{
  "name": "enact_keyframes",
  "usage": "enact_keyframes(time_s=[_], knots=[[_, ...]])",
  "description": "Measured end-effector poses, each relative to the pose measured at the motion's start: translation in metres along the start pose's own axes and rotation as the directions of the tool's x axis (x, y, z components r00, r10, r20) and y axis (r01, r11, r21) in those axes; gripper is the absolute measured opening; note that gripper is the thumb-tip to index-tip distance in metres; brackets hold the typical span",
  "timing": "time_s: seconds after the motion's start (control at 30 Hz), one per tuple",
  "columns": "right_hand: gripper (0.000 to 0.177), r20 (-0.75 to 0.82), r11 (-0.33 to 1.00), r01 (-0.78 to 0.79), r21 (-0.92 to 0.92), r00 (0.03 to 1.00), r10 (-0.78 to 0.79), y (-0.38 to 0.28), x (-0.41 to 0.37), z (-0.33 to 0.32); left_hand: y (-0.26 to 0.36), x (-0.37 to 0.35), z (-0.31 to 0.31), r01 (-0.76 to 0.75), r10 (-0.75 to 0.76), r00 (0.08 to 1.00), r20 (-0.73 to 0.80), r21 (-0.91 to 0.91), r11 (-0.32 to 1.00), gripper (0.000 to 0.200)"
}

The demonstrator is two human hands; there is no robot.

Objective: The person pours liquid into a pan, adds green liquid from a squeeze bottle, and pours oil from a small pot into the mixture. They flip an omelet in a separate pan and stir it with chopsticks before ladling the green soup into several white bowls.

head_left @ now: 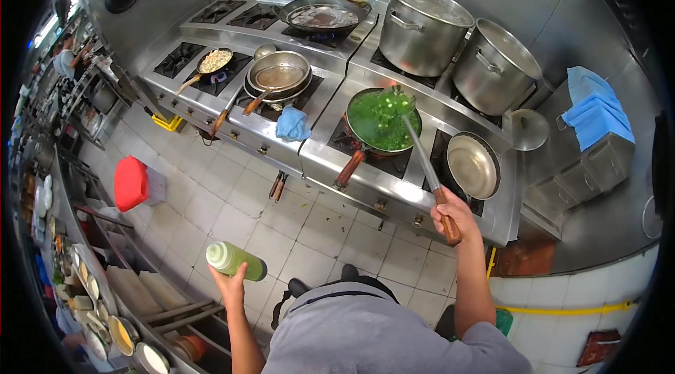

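"Report on the right hand [455, 218]?"
"Closed around the wooden grip of a long metal utensil [420, 150]. Its far end is in the green food [380, 119]."
"And where is that food?"
"In a pan [349, 169] with a reddish-brown handle, over a front burner of the stove [401, 207]. The handle points toward the person."
"The left hand [230, 282]?"
"Wrapped around a squeeze bottle [242, 262] with green contents, over the tiled floor [309, 214] and well apart from the pan. I cannot tell how firmly it is squeezed."
"Surroundings of the pan?"
"A wide, shallow pan [472, 166] sits to its right. Behind are two large steel pots [420, 40], side by side. To its left, a blue cloth [292, 124] lies at the stove's front edge, near the stacked pans [280, 73]."
"Any other person?"
"One [65, 61], in the far left background, at a distance from both hands."
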State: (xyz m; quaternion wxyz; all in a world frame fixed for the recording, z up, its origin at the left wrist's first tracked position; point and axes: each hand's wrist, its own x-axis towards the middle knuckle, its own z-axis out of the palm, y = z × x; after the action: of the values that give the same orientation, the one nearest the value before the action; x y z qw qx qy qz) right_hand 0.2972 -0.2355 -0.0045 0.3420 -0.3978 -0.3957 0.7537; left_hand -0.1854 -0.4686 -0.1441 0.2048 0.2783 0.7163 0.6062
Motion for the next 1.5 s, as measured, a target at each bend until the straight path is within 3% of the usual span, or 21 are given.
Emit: enact_keyframes(time_s=[0.13,0.43,0.67,0.73,0.87,0.93,0.97,1.03,1.07,1.13,1.17,1.2,1.27,1.3,1.33,1.4,1.43,1.47,1.5], knots=[[0.077,-0.07,0.99,0.109,-0.088,0.991,-0.116,-0.023,-0.004,-0.005,-0.005,0.002,-0.001,0.002,-0.002,1.0,0.02,-0.007,1.0,0.084],[0.08,-0.119,0.962,0.179,-0.207,0.971,-0.207,-0.066,-0.001,-0.007,-0.002,0.0,-0.002,-0.044,0.044,0.999,0.002,-0.004,0.999,0.078],[0.084,-0.18,0.933,0.114,-0.341,0.966,-0.184,-0.05,0.011,-0.018,-0.001,-0.005,-0.003,-0.043,0.045,0.999,-0.022,0.048,0.998,0.077],[0.084,-0.191,0.922,0.076,-0.379,0.969,-0.159,-0.041,0.015,-0.023,-0.003,-0.005,-0.002,0.001,0.001,1.0,-0.029,0.07,0.998,0.088],[0.083,-0.294,0.817,-0.013,-0.577,0.936,-0.193,-0.021,0.026,-0.039,-0.004,-0.007,0.001,-0.01,0.012,1.0,-0.022,0.08,0.997,0.088],[0.082,-0.332,0.6,-0.154,-0.785,0.922,-0.198,-0.019,0.027,-0.044,-0.007,-0.008,0.003,-0.024,0.025,1.0,-0.017,0.052,0.998,0.087],[0.082,-0.334,0.6,-0.156,-0.784,0.922,-0.197,-0.011,0.03,-0.056,-0.008,-0.009,0.003,-0.023,0.024,1.0,-0.015,0.053,0.998,0.087],[0.081,-0.123,0.065,-0.106,-0.992,0.902,-0.413,0.006,0.034,-0.076,-0.006,-0.011,0.005,-0.009,0.01,1.0,-0.016,0.071,0.997,0.085],[0.081,-0.123,0.064,-0.106,-0.992,0.902,-0.413,0.009,0.031,-0.079,-0.004,-0.012,0.006,-0.008,0.009,1.0,-0.016,0.07,0.998,0.085],[0.081,-0.303,0.204,-0.268,-0.942,0.938,-0.17,-0.002,0.016,-0.046,0.003,-0.015,0.008,0.025,-0.025,1.0,-0.014,0.038,0.999,0.085],[0.08,-0.397,0.358,-0.371,-0.857,0.918,0.002,-0.02,0.005,-0.009,0.004,-0.017,0.009,0.027,-0.026,1.0,-0.016,0.036,0.999,0.085],[0.08,-0.394,0.354,-0.369,-0.859,0.919,0.001,-0.022,0.002,0.0,0.005,-0.019,0.01,0.029,-0.028,0.999,-0.026,0.043,0.999,0.085],[0.077,-0.349,0.698,-0.341,-0.629,0.927,0.138,-0.023,-0.003,0.011,0.002,-0.02,0.01,0.031,-0.029,0.999,-0.04,0.047,0.998,0.085],[0.06,-0.282,0.78,-0.291,-0.554,0.947,0.153,-0.028,-0.003,0.017,-0.003,-0.02,0.01,0.03,-0.028,0.999,-0.039,0.054,0.998,0.085],[0.06,-0.278,0.781,-0.286,-0.556,0.949,0.149,-0.033,0.0,0.017,-0.007,-0.02,0.009,0.028,-0.026,0.999,-0.037,0.06,0.998,0.085],[0.038,-0.173,0.886,-0.321,-0.334,0.945,0.277,-0.046,0.009,0.014,-0.011,-0.021,0.01,0.014,-0.012,1.0,-0.029,0.069,0.998,0.082],[0.021,-0.171,0.891,-0.336,-0.306,0.94,0.296,-0.057,0.008,0.024,-0.011,-0.021,0.01,0.004,-0.002,1.0,-0.018,0.08,0.997,0.079],[0.021,-0.167,0.891,-0.333,-0.308,0.941,0.294,-0.06,0.011,0.024,-0.013,-0.021,0.011,0.001,0.001,1.0,-0.022,0.079,0.997,0.079],[0.019,-0.168,0.92,-0.341,-0.192,0.935,0.311,-0.063,0.013,0.023,-0.014,-0.02,0.011,0.001,-0.001,1.0,-0.005,0.053,0.999,0.078]])
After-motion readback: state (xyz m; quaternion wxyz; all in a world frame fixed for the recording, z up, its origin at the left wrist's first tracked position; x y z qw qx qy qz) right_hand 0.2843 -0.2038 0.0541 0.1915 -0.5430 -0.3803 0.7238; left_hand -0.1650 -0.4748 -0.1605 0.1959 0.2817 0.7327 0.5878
